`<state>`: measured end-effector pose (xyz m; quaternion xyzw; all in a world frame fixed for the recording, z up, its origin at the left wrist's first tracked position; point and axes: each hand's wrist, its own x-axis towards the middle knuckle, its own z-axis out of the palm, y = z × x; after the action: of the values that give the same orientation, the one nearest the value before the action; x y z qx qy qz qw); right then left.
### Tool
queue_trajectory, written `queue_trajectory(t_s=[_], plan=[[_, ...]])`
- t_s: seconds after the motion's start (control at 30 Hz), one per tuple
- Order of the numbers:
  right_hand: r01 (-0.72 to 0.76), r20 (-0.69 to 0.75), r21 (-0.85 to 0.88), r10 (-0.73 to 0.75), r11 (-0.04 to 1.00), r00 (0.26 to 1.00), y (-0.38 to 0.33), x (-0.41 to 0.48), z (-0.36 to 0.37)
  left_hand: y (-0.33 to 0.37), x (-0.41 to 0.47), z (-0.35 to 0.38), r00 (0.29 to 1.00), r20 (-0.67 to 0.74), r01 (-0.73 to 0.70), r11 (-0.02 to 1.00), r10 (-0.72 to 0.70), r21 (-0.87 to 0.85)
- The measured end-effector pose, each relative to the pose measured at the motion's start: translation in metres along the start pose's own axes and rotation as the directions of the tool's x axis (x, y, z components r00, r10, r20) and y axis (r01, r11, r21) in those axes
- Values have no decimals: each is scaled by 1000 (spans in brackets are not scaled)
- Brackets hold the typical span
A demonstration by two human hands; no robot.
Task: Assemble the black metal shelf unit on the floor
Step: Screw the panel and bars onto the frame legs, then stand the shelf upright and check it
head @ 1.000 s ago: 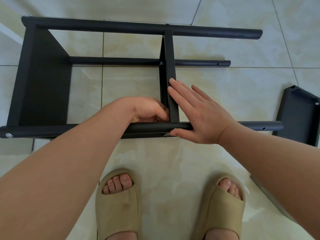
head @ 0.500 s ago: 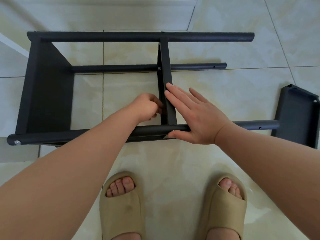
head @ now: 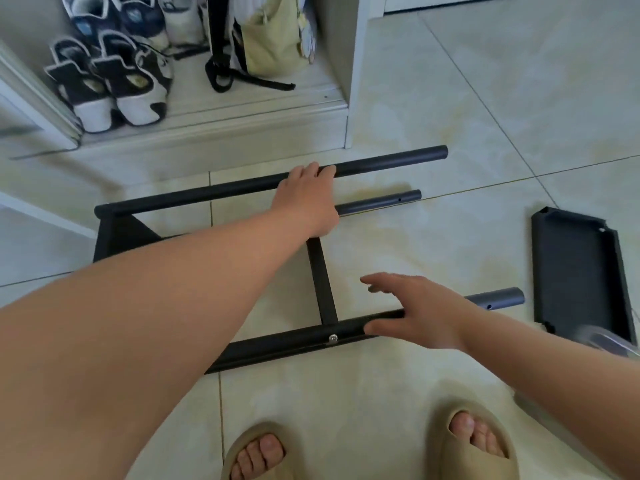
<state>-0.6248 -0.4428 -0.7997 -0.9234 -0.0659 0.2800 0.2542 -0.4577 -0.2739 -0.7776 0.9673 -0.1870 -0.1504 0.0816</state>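
Two hands are leaving the spot they were working a moment ago. Half a second back both were crowding the middle shelf panel point(head: 320, 282) where it meets the near post point(head: 277, 344), the right palm flat on the panel. Now the left hand point(head: 306, 195) is reaching beyond the panel to the far post point(head: 391, 159), its fingers curling over the tube. The right hand point(head: 419, 315) is hovering just right of the panel with its fingers spread wide and holding nothing, only the thumb brushing the near post.

The black shelf frame point(head: 110, 233) is lying on its side on the tiled floor point(head: 450, 81), and a screw head point(head: 333, 338) is showing in the near post directly below the panel. That joint is probably done, and the person seems to be getting ready to turn or shift the frame. A loose shelf tray point(head: 581, 271) is waiting well to the right of the panel, not yet fitted.

The left forearm is covering most of the frame left of the panel, including the panel's joint with the far post. The left fingertips are hiding behind the tube, so how firmly they are gripping is unclear. Something pale and blurred is cutting in below the tray; I cannot tell what it is.
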Motion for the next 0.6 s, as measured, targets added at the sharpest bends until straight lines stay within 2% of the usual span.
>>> queue_trajectory(t_s=[0.1, 0.23, 0.33, 0.43, 0.6], plan=[[-5, 48, 0, 5, 1000, 999, 14, 1, 0, 8, 31, 2, 997, 53, 57, 996, -61, 62], [22, 74, -53, -18, 998, 997, 24, 10, 0, 12, 60, 12, 996, -31, 84, 987, -80, 138], [44, 86, -37, -41, 998, 995, 28, 11, -1, 9, 71, 20, 991, -97, 105, 990, -95, 98], [28, 98, -95, -18, 995, 995, 25, 9, -6, 6, 70, 15, 983, -168, 78, 996, -69, 46], [-5, 66, -185, 17, 983, 998, 9, -8, -42, 13, 43, -40, 942, -327, 56, 996, -75, -65]])
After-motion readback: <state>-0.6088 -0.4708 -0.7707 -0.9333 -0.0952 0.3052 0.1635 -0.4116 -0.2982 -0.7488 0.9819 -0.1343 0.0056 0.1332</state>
